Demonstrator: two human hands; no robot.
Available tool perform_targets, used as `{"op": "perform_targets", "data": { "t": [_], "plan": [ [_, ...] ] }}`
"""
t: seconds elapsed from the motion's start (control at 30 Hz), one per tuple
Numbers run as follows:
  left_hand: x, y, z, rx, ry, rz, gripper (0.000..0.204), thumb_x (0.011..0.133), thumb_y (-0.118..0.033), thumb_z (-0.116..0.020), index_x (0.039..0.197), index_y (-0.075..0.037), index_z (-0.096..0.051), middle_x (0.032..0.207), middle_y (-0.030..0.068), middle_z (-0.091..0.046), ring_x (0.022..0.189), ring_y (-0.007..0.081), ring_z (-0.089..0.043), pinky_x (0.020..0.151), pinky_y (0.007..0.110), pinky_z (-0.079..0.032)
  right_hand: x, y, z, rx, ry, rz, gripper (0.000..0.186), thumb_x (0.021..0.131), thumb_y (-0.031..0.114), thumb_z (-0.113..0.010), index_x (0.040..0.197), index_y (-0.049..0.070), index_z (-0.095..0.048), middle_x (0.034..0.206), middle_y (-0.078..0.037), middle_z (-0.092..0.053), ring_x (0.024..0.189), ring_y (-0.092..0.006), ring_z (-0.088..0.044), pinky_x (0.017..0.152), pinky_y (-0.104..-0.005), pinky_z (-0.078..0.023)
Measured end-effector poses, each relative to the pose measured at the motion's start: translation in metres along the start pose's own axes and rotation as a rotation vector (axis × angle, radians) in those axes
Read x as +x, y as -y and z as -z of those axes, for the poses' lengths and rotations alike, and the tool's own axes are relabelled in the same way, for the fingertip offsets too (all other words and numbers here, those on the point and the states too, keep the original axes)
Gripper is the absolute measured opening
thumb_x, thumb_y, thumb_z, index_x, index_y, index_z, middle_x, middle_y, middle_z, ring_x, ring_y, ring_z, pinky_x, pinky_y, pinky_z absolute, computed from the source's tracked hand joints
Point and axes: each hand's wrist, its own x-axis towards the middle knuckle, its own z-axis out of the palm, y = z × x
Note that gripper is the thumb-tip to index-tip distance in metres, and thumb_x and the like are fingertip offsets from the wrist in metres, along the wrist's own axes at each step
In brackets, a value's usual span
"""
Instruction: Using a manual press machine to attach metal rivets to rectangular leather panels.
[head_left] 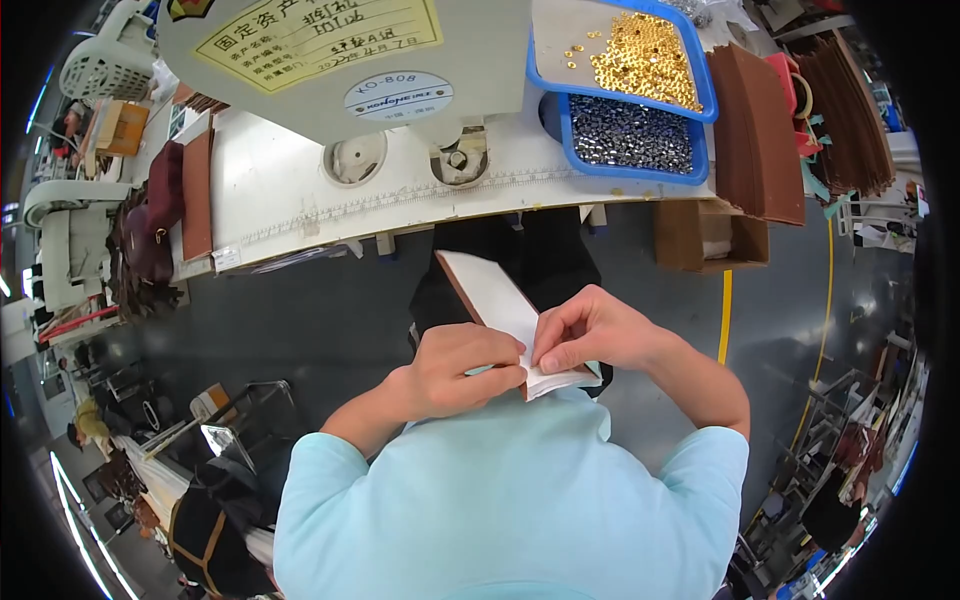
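A white-and-brown strip [490,288] is slanting between the person's hands, over the lap and just short of the worktop [265,185]. The left hand [465,368] is gripping its near left edge with curled fingers. The right hand [595,332] is touching the white face, thumb and fingertips close together; whether they are pinching it, I cannot tell. Beyond, a grey machine [340,85] is standing on the worktop, with an upper blue tray [620,98] of gold pieces overlapping a lower blue tray [640,174] of dark ones.
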Motion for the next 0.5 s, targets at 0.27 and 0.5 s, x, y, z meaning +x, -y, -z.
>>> {"op": "perform_targets", "data": {
  "t": [0.27, 0.5],
  "plan": [
    [0.001, 0.001, 0.006, 0.029, -0.006, -0.03, 0.022, 0.066, -0.006, -0.076, 0.086, -0.004, -0.068, 0.086, 0.0072, -0.065, 0.073, 0.0211, -0.069, 0.055, 0.028, -0.053, 0.015, -0.013, 0.002, 0.214, 0.049, -0.122, 0.011, 0.079, -0.001, -0.081, 0.09, -0.003, -0.077, 0.088, -0.009, -0.072, 0.081, -0.0156, -0.065, 0.075, -0.0289, -0.052],
    [-0.002, -0.003, 0.004, 0.032, 0.011, 0.014, 0.021, 0.063, 0.0, -0.076, 0.082, -0.006, -0.071, 0.082, 0.0038, -0.067, 0.073, 0.0214, -0.071, 0.056, 0.028, -0.056, 0.02, -0.026, 0.003, 0.262, 0.122, -0.088, 0.015, 0.083, 0.008, -0.082, 0.094, -0.001, -0.077, 0.087, -0.007, -0.074, 0.076, -0.0131, -0.067, 0.069, -0.0261, -0.055]
  ]
}}
